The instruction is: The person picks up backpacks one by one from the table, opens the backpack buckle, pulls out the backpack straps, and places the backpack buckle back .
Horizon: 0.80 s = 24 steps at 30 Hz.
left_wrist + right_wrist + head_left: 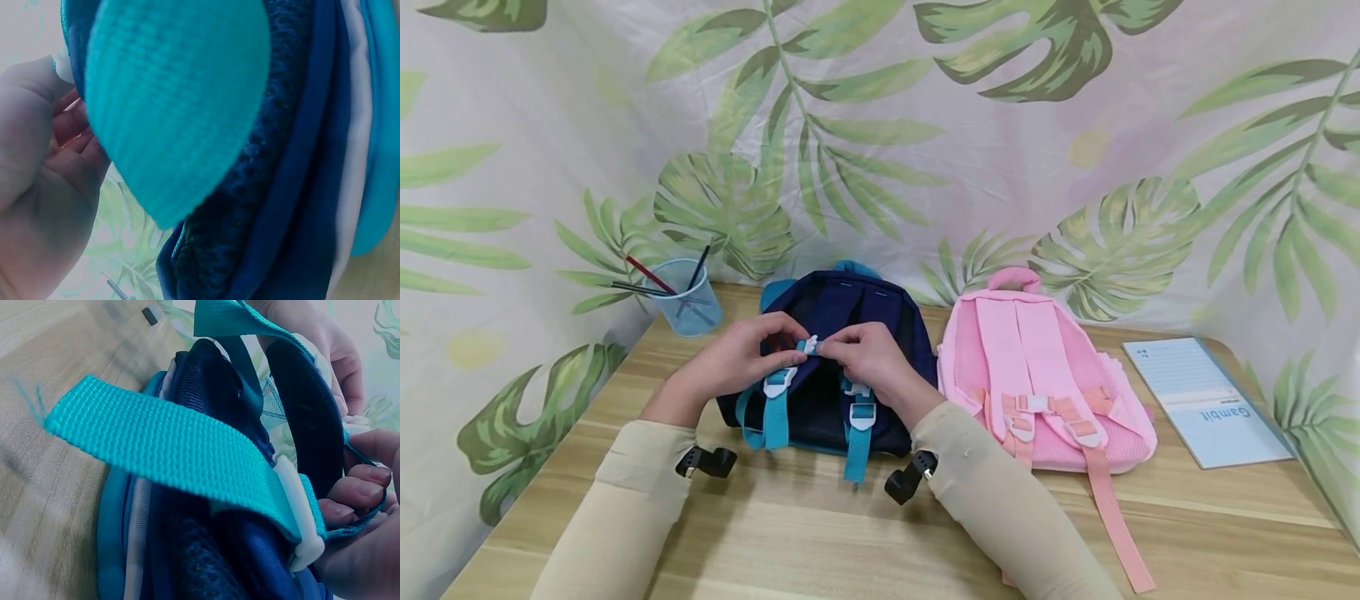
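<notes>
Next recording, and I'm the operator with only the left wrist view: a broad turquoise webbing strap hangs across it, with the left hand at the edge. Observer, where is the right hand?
Observer: The right hand pinches a narrow turquoise webbing strap beside a small white plastic buckle.
Operator: And what is to the right of the navy fabric backpack?
Observer: A pink fabric backpack, its shoulder straps facing up.
Operator: Anything at the table's far left corner?
Observer: A light blue mesh cup with pencils in it.
</notes>
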### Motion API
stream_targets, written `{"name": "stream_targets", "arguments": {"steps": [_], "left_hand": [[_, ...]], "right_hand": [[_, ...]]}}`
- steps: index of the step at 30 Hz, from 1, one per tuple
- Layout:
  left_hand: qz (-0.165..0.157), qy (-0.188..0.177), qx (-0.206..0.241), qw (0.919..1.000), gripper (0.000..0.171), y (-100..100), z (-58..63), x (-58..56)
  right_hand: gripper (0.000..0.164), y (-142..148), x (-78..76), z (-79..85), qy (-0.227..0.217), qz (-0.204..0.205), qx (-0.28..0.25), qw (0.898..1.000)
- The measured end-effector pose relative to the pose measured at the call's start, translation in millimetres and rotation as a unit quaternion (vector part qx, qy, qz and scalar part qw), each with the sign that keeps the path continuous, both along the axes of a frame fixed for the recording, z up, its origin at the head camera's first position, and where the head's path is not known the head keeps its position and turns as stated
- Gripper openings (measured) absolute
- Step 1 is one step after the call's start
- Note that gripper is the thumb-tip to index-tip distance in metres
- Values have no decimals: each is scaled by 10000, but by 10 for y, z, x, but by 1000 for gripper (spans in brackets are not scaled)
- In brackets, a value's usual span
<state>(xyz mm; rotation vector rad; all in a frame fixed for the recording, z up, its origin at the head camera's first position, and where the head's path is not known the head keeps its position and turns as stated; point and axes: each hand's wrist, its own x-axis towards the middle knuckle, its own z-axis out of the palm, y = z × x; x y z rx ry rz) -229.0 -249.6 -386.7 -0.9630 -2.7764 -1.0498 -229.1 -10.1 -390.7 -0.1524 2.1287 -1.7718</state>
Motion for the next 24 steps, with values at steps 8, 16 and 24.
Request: {"name": "stream_targets", "arguments": {"steps": [8,16,24], "left_hand": [[19,-77,41,10000,22,-6,-14,-10],[23,-214,109,9997,21,6,-36,-13],[3,-222,247,9994,18,-8,-32,-11]], "right_hand": [[18,-23,-18,-4,-167,-37,-51,9998],[13,-60,-18,-4,-125,-64,77,9999],[22,-14,-23,-15,-7,306,-49,9995]]}}
